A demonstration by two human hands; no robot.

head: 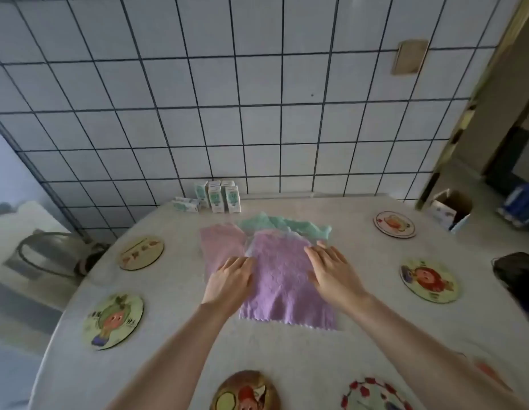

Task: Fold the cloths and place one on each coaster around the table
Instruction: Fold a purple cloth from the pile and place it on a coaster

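**Folding Hardly Begun, Coasters Still Bare**

The cloths lie in a loose pile near the middle of the pale marbled counter. A lilac textured cloth is on top, a pink cloth lies under its left side, and a mint-green cloth lies toward the far edge. None looks folded. The left hand and right hand rest flat on the lilac cloth, fingers stretched, gripping nothing. The six round picture coasters along the counter edges carry no cloth, so I judge nearly everything is left.
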